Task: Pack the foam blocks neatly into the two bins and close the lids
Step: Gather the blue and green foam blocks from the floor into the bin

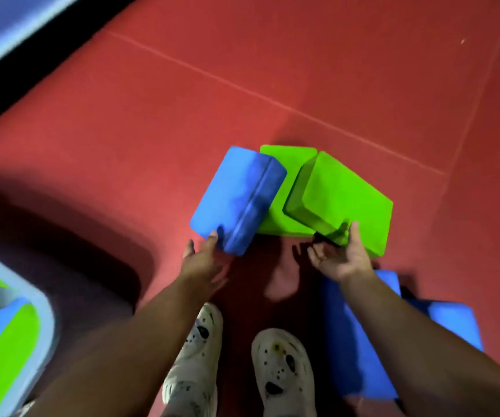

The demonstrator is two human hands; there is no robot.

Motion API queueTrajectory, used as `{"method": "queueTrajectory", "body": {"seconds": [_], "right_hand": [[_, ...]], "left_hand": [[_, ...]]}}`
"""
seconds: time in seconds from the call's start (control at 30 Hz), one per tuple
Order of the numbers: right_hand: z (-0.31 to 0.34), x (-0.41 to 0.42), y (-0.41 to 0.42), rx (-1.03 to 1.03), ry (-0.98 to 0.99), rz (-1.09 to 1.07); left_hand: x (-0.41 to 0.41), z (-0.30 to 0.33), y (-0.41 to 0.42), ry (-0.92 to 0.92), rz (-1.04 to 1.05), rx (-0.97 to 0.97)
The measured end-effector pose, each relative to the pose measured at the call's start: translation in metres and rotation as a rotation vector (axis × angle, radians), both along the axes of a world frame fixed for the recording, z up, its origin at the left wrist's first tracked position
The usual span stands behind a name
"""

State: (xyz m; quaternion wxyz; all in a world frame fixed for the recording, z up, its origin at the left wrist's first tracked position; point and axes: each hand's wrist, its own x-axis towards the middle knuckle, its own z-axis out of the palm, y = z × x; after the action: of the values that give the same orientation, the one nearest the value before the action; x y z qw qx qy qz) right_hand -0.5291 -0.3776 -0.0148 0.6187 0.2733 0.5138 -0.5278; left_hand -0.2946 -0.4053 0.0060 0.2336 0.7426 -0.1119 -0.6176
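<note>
A: Which step is this, from the head camera?

B: Gathering, I'd say. The left hand [202, 260] has its fingers [213, 236] against the near end of a blue block [236, 200], apart rather than clamped on it. The right hand [340, 258] lies palm up, fingers spread under the near corner of a tilted green block [339, 200]; it props the block more than grips it. A second green block [279, 206] lies flat beneath and between the two.

A: And next?

B: Probably closing both hands on a block each, then carrying them left to the bin [44, 311], which already holds blue and green blocks and stands open. More blue blocks [354, 350] wait under the right forearm. The second bin I can't see.

A: The surroundings?

B: A red floor [303, 70] with pale seams, and white shoes [194, 365] below. The far-left edge is dark and blurred.
</note>
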Motion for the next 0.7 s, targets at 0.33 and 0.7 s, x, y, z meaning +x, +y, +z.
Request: {"method": "queueTrajectory", "body": {"seconds": [0.33,0.7], "right_hand": [[-0.048,-0.031,-0.018,-0.006,0.113,-0.119],[0.049,-0.012,0.032,0.108,0.178,0.156]], "left_hand": [[-0.023,-0.062,-0.023,0.275,0.219,-0.064],[0.06,0.083,0.0,-0.074,-0.116,-0.484]]}}
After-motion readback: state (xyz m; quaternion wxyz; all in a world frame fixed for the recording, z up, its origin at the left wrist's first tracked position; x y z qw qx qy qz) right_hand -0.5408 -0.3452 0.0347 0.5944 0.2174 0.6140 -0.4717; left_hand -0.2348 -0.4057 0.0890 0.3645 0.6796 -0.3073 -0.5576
